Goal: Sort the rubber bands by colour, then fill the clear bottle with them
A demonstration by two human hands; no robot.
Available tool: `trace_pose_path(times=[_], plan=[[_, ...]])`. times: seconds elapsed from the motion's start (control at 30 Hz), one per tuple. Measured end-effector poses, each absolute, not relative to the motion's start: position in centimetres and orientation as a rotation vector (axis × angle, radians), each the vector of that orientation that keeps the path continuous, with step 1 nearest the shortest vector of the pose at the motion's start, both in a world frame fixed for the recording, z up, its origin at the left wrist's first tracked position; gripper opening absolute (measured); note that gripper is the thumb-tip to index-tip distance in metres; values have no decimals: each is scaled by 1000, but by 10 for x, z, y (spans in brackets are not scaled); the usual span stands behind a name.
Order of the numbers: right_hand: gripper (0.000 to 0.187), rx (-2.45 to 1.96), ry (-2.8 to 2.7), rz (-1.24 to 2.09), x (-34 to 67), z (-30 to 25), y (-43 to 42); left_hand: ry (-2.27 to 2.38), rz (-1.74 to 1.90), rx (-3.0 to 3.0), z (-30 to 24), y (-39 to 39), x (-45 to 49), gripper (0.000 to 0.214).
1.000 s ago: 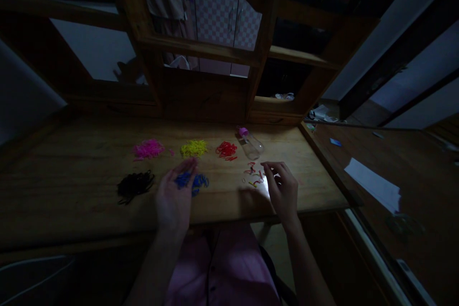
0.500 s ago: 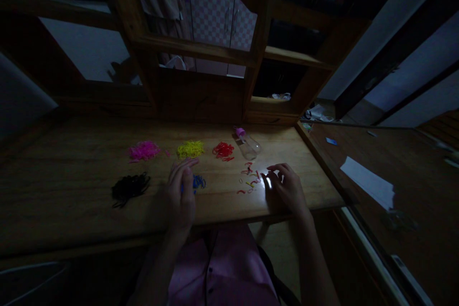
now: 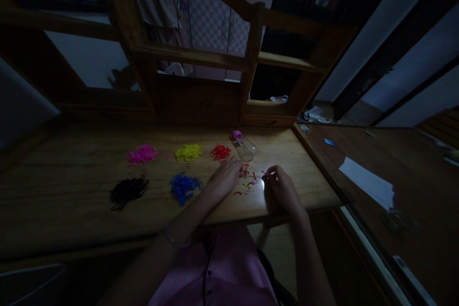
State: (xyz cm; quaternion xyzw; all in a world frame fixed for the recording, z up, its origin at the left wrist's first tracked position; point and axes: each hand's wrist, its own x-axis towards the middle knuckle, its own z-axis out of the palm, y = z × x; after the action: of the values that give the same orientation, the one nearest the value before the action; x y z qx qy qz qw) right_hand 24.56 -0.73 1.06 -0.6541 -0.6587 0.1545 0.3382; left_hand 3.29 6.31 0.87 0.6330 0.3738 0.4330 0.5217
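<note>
My left hand (image 3: 229,172) is at the left edge of a small scattered group of mixed rubber bands (image 3: 254,180), mostly red with some yellow. Its fingers are curled together, and I cannot make out what is between them. On the other side of that group, my right hand (image 3: 283,187) pinches a thin reddish rubber band (image 3: 264,172) at its fingertips. Behind my left hand lies a red pile of bands (image 3: 220,152). To the left are a yellow pile (image 3: 188,152), a blue pile (image 3: 183,188), a pink pile (image 3: 142,154) and a black pile (image 3: 128,191).
A clear bottle with a pink cap (image 3: 246,147) lies on its side behind the mixed bands. The wooden desk (image 3: 71,167) has a shelf frame (image 3: 193,55) along its back. On a brown surface to the right lies white paper (image 3: 367,181).
My left hand has moved right, from over the blue pile to the mixed bands, uncovering the blue pile. My right hand stays nearly in place, with a thin band now showing at its fingertips.
</note>
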Motion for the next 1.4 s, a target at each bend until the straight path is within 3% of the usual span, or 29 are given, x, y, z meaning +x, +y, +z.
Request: trace_pose_path(times=[0.13, 0.3, 0.6, 0.87, 1.03, 1.27, 1.4], plan=[[18, -1590, -1640, 489, 241, 18, -9, 881, 1101, 1420, 12, 73, 35, 30], [21, -1545, -1640, 513, 230, 22, -4, 871, 1058, 1755, 19, 89, 44, 24], [12, -1579, -1701, 374, 219, 17, -1, 1058, 689, 2225, 15, 94, 51, 3], [12, -1739, -1556, 262, 214, 14, -5, 772, 624, 2418, 24, 97, 53, 16], [13, -1771, -1497, 238, 223, 13, -7, 805, 529, 2586, 19, 97, 56, 9], [18, -1772, -1533, 290, 212, 13, -7, 885, 710, 2476, 31, 88, 48, 18], [19, -1834, -1598, 296, 207, 8, 1, 1023, 894, 2129, 41, 78, 39, 7]])
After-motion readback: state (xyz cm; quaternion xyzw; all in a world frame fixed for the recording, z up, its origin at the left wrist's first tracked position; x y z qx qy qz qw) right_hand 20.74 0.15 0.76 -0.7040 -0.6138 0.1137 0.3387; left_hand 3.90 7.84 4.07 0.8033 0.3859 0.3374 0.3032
